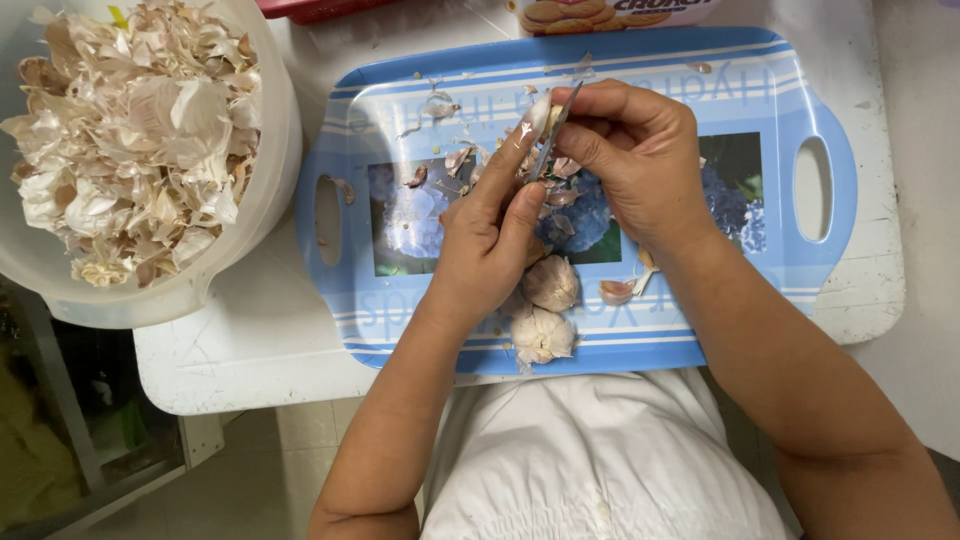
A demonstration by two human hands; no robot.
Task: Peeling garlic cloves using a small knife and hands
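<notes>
A white, scuffed bench [250, 340] carries a light-blue rectangular plastic tray with a flower picture [700, 90] and, at its left, a translucent white tub heaped with papery garlic skins [275, 170]. Above the tray's middle, the left hand [490, 240] pinches a pale, part-peeled garlic clove [538, 115], while the right hand [625, 150] grips a small metal knife blade [553, 140] against it; two whole garlic bulbs [548, 305] lie just below
</notes>
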